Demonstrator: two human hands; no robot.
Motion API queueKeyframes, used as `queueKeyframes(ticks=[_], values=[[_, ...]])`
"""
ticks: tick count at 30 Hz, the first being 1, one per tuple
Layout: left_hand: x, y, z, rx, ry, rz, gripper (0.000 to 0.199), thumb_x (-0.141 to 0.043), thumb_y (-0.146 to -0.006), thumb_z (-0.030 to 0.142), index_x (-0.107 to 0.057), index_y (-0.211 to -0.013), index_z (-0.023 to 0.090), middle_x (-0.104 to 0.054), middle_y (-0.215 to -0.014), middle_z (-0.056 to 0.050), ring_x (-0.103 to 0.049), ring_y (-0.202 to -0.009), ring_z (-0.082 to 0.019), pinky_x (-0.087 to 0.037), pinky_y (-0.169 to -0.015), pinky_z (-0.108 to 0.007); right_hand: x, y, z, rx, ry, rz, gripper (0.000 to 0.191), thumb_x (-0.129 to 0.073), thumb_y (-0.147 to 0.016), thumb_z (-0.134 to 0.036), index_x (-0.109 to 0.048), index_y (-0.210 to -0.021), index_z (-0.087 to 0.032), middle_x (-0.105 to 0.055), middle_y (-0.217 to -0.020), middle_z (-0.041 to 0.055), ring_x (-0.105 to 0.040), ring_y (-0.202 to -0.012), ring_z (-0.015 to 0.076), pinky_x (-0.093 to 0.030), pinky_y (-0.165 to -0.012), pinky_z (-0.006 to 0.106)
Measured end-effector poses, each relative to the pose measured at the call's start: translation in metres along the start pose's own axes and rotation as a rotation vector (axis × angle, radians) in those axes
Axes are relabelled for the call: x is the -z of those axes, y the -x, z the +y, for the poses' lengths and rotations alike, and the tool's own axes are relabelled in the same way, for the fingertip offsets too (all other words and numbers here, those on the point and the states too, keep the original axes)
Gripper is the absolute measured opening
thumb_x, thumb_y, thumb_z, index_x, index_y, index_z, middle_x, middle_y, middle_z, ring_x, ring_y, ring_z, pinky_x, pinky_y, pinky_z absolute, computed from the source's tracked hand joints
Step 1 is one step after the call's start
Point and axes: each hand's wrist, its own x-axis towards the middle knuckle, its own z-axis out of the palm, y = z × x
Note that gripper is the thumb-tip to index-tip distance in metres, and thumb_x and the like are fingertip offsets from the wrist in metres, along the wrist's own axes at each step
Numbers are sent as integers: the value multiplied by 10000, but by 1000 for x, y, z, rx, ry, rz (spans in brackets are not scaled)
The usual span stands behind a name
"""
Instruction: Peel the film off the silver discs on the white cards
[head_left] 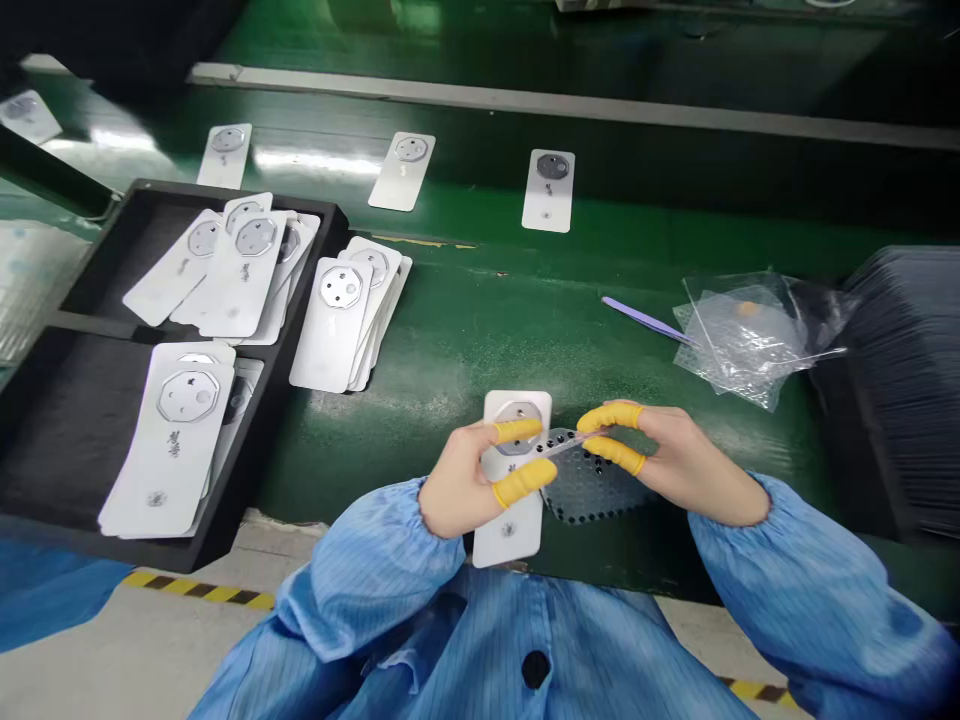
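A white phone back cover (506, 545) with a round camera plate lies in front of me, partly hidden by my left hand (487, 475). Yellow finger cots sit on the thumbs and index fingers of both hands. Beside the cover, a clear sheet with black dots (592, 490) along its edges rests on the bench. Above that sheet, my right hand (660, 450) pinches one end of a thin, see-through strip (559, 446). The strip's other end lies between my left thumb and index finger, over the cover's upper part. What is on the strip is too small to tell.
Left stands a black divided tray (262, 420) of white covers, with a stack of covers (330, 325) beside it. More covers (548, 190) lie along the back strip. Purple tweezers (645, 319), clear plastic film (750, 340) and stacked dark sheets (907, 380) are right.
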Motion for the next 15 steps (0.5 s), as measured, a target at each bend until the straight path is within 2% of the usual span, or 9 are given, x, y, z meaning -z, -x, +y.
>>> queueKeyframes(ticks=[2,4,6,9,12,15], values=[[-10,-3,2,33,45,-18,321,-701,-747,335,-738,-942,83,-744,-980,-143,-691,-935,-288,-553,-865,-384,2,-4,-1,63,67,-9,136,-591,-871,-228,-615,-1002,-202,-692,-969,36,-662,-876,150,-559,-760,285],[-15,-4,1,73,72,54,254,-675,-771,298,-748,-892,88,-753,-947,-130,-698,-919,-276,-557,-861,-375,-1,-7,-2,139,157,83,233,-610,-856,-209,-590,-1087,-187,-644,-1119,88,-617,-1033,194,-528,-889,371],[-17,-5,-2,76,86,91,222,-676,-769,278,-753,-880,102,-758,-936,-111,-704,-903,-267,-566,-843,-364,-6,-6,-4,224,224,200,282,-618,-840,-158,-578,-1119,-179,-602,-1184,109,-579,-1102,209,-452,-1006,448],[-16,-6,-7,51,87,89,200,-676,-769,271,-757,-882,127,-763,-925,-86,-713,-872,-255,-578,-798,-346,-15,0,-11,305,289,265,287,-594,-829,-86,-587,-1098,-188,-609,-1139,86,-586,-1072,191,-405,-1058,469],[-15,-7,-10,62,69,112,200,-684,-763,271,-759,-877,124,-763,-920,-92,-714,-873,-255,-575,-793,-342,-22,6,-15,253,382,346,326,-608,-806,-74,-583,-1108,-194,-587,-1208,91,-535,-1168,229,-359,-1091,502],[-16,-8,-12,60,35,126,195,-699,-746,255,-759,-868,115,-763,-910,-98,-713,-877,-253,-566,-801,-331,-26,5,-15,294,374,365,291,-583,-810,-51,-587,-1063,-196,-634,-1093,69,-600,-1043,201,-405,-1062,499]])
